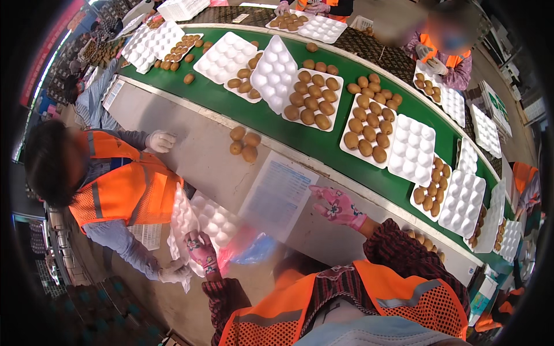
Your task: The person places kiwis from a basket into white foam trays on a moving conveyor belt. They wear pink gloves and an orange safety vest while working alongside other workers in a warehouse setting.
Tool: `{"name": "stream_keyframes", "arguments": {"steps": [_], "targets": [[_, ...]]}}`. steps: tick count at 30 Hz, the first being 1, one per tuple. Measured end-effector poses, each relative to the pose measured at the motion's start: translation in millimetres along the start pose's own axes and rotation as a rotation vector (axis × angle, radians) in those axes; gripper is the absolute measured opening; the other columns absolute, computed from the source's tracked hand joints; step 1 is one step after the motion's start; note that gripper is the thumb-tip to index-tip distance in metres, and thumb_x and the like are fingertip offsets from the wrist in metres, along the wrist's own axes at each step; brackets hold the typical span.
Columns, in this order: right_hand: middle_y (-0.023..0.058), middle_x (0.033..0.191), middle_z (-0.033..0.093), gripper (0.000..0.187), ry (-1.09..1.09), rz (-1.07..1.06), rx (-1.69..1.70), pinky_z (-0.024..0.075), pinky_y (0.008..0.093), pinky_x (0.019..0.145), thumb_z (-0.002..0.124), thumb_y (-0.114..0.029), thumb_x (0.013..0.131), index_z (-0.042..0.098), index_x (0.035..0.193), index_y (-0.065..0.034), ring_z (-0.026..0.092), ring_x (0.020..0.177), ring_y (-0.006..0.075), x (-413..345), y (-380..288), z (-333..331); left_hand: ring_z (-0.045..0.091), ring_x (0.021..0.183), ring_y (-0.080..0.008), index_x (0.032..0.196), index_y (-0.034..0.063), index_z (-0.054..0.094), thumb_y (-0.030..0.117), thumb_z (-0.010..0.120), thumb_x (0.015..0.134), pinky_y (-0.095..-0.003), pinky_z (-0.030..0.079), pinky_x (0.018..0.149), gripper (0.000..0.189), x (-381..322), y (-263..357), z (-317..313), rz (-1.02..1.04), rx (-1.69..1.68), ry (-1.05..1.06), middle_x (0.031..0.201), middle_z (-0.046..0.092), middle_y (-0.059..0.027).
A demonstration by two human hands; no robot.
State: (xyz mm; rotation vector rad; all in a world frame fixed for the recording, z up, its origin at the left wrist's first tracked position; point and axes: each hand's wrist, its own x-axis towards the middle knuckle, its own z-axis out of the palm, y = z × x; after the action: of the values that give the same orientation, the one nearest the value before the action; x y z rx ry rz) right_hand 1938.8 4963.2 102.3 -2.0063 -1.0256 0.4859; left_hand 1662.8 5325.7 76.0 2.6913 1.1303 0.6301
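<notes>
My left hand (201,256), in a pink flowered glove, grips the edge of a white moulded fruit tray (178,233) at the lower left. A co-worker's white-gloved hand (175,271) is at the bottom of the same tray. Behind it, more of the white dimpled tray material (216,220) shows. My right hand (339,208), in a matching glove, is held out with fingers apart and nothing in it. It hovers over the grey ledge (190,116), just right of a printed sheet (279,194). Several kiwifruit (245,144) sit together on that ledge beyond the sheet.
A green conveyor belt (298,145) curves past the ledge, carrying trays of kiwifruit (312,99), bare white tray halves (412,149) and loose kiwifruit (375,91). A person in an orange vest (125,181) stands close at left. Pink and blue plastic (255,250) hangs below the ledge.
</notes>
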Motion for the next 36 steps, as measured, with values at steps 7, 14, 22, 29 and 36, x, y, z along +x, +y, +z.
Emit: {"name": "stream_keyframes", "arguments": {"steps": [7, 14, 22, 29, 36], "targets": [[0.004, 0.112, 0.068, 0.038, 0.166, 0.496, 0.65, 0.0524, 0.0305, 0.086, 0.06, -0.018, 0.104, 0.055, 0.139, -0.0052, 0.064, 0.099, 0.0132, -41.6, 13.1, 36.6, 0.065, 0.102, -0.036, 0.094, 0.0071, 0.067, 0.004, 0.071, 0.073, -0.0455, 0.052, 0.088, 0.022, 34.0, 121.0, -110.9, 0.592, -0.233, -0.117, 0.105, 0.068, -0.0109], [0.008, 0.144, 0.055, 0.059, 0.466, 0.76, 1.082, 0.0508, 0.0366, 0.1, 0.051, -0.045, 0.106, 0.044, 0.153, -0.01, 0.058, 0.122, 0.0205, -45.3, 39.9, 3.6, 0.062, 0.116, -0.0271, 0.114, 0.0192, 0.067, 0.031, 0.065, 0.084, -0.0435, 0.051, 0.091, 0.032, -34.0, 211.1, -53.1, 0.975, -0.709, -0.644, 0.115, 0.065, -0.0025], [0.0131, 0.145, 0.053, 0.056, 0.982, 0.583, 0.205, 0.0467, 0.0383, 0.107, 0.073, -0.022, 0.092, 0.054, 0.143, -0.0051, 0.055, 0.13, 0.0295, -125.1, 79.1, 33.6, 0.049, 0.134, -0.0346, 0.137, 0.0173, 0.059, 0.041, 0.074, 0.085, -0.0468, 0.046, 0.104, 0.059, -96.9, 229.0, 49.9, 1.239, -1.036, -1.289, 0.139, 0.056, -0.0095], [0.0118, 0.136, 0.058, 0.051, 0.711, 0.483, -0.724, 0.0426, 0.0459, 0.104, 0.077, -0.028, 0.085, 0.061, 0.13, -0.0098, 0.054, 0.126, 0.0337, -175.4, 8.1, -15.8, 0.035, 0.147, -0.0388, 0.15, 0.029, 0.052, 0.058, 0.061, 0.092, -0.0578, 0.022, 0.121, 0.065, 48.5, 241.0, 97.8, 1.644, -0.478, -0.835, 0.156, 0.046, -0.0084], [0.0182, 0.128, 0.062, 0.068, 0.488, 0.734, -0.748, 0.0337, 0.05, 0.111, 0.067, -0.047, 0.09, 0.052, 0.144, -0.0075, 0.055, 0.122, 0.0375, -228.2, 37.6, -35.8, 0.026, 0.148, -0.0473, 0.145, 0.0344, 0.057, 0.075, 0.068, 0.073, -0.0712, 0.008, 0.117, 0.083, 38.6, 214.5, 154.5, 1.713, -0.218, -0.593, 0.156, 0.045, -0.0061]]}}
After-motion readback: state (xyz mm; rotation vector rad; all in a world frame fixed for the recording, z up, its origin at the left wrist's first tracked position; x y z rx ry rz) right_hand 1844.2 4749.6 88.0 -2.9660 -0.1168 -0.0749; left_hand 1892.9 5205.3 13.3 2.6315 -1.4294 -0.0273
